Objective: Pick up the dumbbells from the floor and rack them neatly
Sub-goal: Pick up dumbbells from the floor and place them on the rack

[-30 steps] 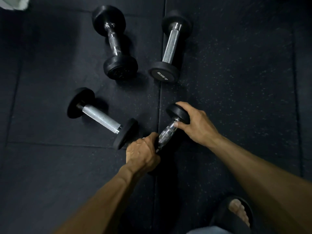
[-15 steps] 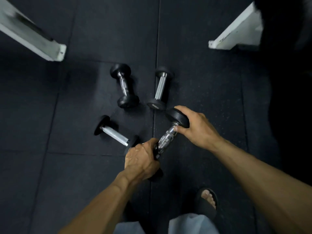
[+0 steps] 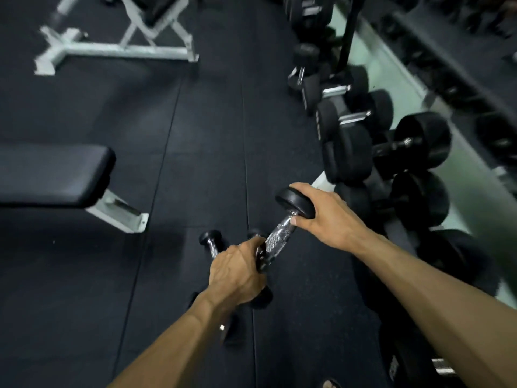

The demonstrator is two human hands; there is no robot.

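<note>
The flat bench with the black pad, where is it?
In the head view the flat bench is at the left edge, across the floor from the dumbbell rack on the right.

Dumbbell (image 3: 279, 236): shiny knurled metal handle, matt black ends; floor (image 3: 195, 135) speckled.

Gym floor, as I see it from above.
Bench (image 3: 53, 175) left, rack (image 3: 391, 130) right, my held dumbbell (image 3: 282, 231) between them, floor dumbbells (image 3: 211, 243) below it.

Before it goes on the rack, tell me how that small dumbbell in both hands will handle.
The dumbbell is probably light for its size: it is held well off the floor. Its knurled chrome handle should resist slipping in the left hand. Its round heads, one under the right hand, may roll once set down.
</note>
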